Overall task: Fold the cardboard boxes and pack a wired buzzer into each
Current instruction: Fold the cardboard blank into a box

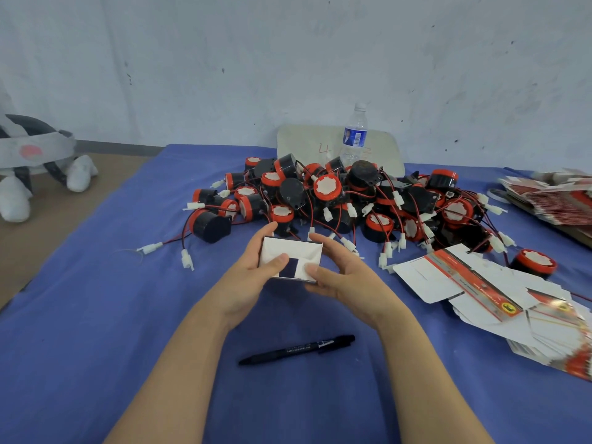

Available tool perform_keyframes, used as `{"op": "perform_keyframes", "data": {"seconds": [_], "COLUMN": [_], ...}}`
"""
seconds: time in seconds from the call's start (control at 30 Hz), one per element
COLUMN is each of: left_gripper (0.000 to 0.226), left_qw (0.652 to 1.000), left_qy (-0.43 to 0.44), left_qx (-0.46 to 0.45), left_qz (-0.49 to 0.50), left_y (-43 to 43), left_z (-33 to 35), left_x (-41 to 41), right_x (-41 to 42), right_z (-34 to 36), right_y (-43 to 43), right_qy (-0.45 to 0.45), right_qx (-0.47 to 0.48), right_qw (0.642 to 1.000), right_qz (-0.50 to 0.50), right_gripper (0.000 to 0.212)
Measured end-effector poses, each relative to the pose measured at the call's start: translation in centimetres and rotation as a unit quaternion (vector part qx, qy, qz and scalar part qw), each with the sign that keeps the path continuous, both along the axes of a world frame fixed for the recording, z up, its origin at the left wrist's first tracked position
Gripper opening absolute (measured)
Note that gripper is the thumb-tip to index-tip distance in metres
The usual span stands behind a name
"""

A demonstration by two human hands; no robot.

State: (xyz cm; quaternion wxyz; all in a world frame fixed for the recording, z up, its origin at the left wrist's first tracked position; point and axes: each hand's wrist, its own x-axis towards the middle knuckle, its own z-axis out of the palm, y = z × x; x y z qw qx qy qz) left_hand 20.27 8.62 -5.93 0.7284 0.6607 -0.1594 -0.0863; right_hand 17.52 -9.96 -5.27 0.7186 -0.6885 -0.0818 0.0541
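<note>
Both hands hold a small white cardboard box (293, 251) above the blue cloth, its open side facing me. My left hand (253, 277) grips its left side, thumb on the front flap. My right hand (336, 270) grips the right side, thumb pressing the inner flap. A dark gap shows between the flaps. Just beyond the box lies a pile of wired buzzers (339, 200), black with red caps, red-black wires and white plugs. Flat unfolded boxes (499, 293), white with red print, lie at the right.
A black pen (298, 350) lies on the blue cloth (96, 315) near me. A water bottle (354, 136) and a white board (307, 145) stand behind the pile. More flat boxes (557, 197) are stacked far right. A grey-white headset (35, 161) sits at left.
</note>
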Motion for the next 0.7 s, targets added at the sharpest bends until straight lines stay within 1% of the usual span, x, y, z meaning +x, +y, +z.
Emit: {"op": "perform_keyframes", "data": {"seconds": [0.07, 0.13, 0.17, 0.23, 0.3, 0.33, 0.43, 0.57, 0.7], "left_gripper": [0.051, 0.055, 0.055, 0.052, 0.057, 0.057, 0.050, 0.057, 0.039], "left_qw": [1.000, 1.000, 0.999, 0.993, 0.982, 0.980, 0.990, 0.998, 0.999], "left_qy": [0.004, 0.015, 0.026, 0.058, 0.093, 0.097, 0.070, 0.022, -0.017], "left_qx": [0.002, -0.005, -0.022, -0.084, -0.146, -0.152, -0.106, -0.037, 0.044], "left_qz": [-0.008, -0.022, -0.031, -0.054, -0.075, -0.079, -0.062, -0.052, -0.009], "left_y": [-0.11, -0.14, -0.12, 0.07, 0.28, 0.31, 0.24, 0.26, 0.30], "left_z": [0.07, 0.12, 0.20, 0.39, 0.56, 0.59, 0.31, -0.06, -0.22], "left_x": [-0.10, -0.10, -0.08, 0.02, 0.06, 0.01, -0.15, -0.28, -0.09], "right_x": [-0.12, -0.18, -0.19, -0.21, -0.20, -0.18, -0.07, -0.06, -0.01], "right_z": [0.17, 0.26, 0.29, 0.31, 0.30, 0.29, 0.30, 0.32, 0.23], "right_y": [0.24, 0.29, 0.25, 0.15, 0.15, 0.16, 0.12, -0.03, 0.06], "right_qy": [-0.025, -0.026, -0.018, 0.002, 0.012, 0.012, 0.007, 0.006, 0.002], "right_qx": [-0.048, -0.069, -0.073, -0.071, -0.049, -0.039, -0.033, -0.039, -0.050], "right_qw": [0.998, 0.997, 0.997, 0.997, 0.998, 0.999, 0.998, 0.997, 0.997], "right_qz": [-0.018, -0.029, -0.033, -0.032, -0.029, -0.032, -0.048, -0.060, -0.063], "right_gripper": [0.046, 0.044, 0.046, 0.050, 0.052, 0.051, 0.049, 0.045, 0.045]}}
